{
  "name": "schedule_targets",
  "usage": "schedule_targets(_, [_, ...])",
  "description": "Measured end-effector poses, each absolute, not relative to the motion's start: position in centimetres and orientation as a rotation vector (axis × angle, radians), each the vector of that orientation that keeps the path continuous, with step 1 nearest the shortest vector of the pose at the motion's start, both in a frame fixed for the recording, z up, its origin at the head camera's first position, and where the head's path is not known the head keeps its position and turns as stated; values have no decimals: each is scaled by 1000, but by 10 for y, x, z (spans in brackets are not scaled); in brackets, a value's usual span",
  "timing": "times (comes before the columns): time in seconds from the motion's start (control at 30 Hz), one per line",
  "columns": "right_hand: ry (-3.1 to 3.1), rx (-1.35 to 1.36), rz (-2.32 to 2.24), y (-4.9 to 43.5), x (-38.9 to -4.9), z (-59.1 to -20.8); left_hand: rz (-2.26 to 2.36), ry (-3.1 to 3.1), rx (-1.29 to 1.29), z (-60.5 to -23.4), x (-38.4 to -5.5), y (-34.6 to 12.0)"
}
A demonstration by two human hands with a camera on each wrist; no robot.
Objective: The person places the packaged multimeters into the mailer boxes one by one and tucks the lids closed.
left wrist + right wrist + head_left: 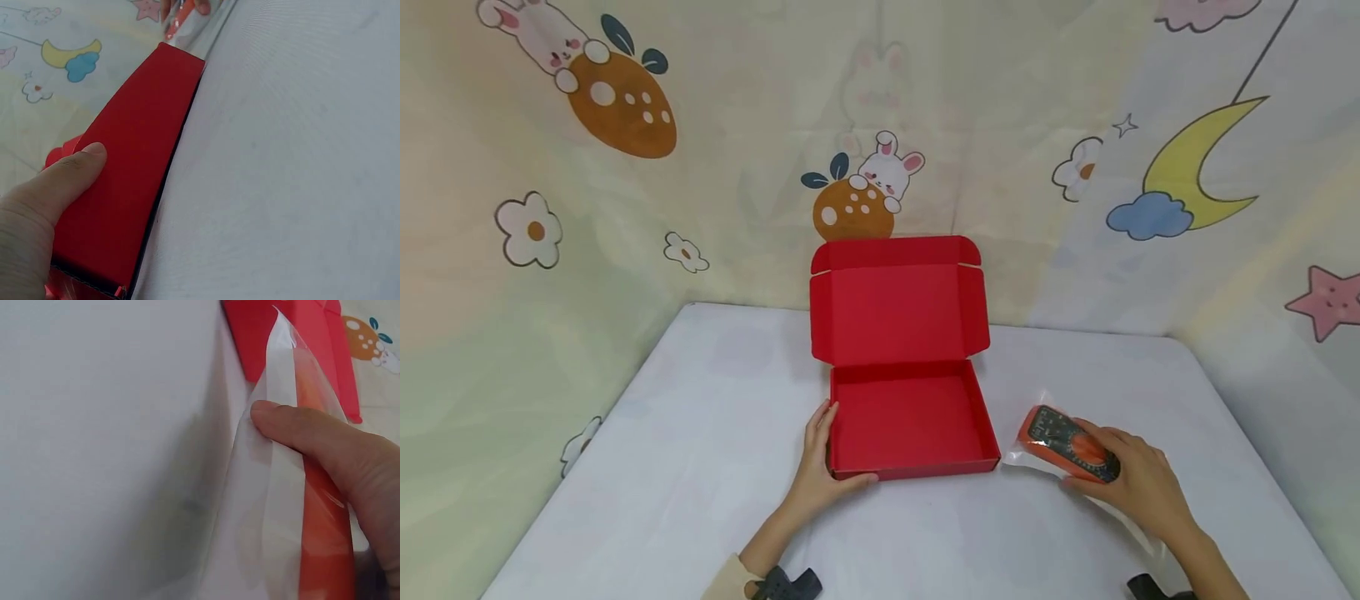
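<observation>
Left hand steadies an open red box, right hand grips a bagged multimeter

Clock positions are read from the middle of the box as the head view shows it. At far left, around 10 o'clock, a printed flower sits on the pale fabric backdrop. At 8 o'clock, the left hand holds the near left corner of the red box, its fingers along the left wall and its thumb against the front wall. The box rests on the white table, with its lid raised towards 12 o'clock and nothing inside the tray. Just past 3 o'clock, to the right of the box and apart from it, is the orange and black multimeter in a clear plastic bag, lying aslant. Beyond it, the right hand is closed around the bagged meter, thumb on the near side; whether the meter touches the table is unclear. A yellow moon is printed between 1 and 2 o'clock, and farthest right, before 3 o'clock, a pink star
</observation>
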State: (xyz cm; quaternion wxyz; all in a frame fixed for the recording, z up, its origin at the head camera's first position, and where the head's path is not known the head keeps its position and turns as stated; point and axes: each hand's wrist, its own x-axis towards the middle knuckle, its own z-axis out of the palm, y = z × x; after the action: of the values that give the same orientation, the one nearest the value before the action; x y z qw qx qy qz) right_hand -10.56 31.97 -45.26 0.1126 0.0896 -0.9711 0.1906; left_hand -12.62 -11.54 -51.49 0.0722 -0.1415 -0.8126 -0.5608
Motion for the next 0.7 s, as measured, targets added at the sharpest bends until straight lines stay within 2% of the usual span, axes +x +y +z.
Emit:
schedule_targets(0.33, [-2772,278,595,312,-111,-417,-1687,-2437,-437,-511,-128,-115])
schedule_targets(0.7, [-2797,379,578,287,-122,-410,-1675,-2431,-430,-515,-127,-118])
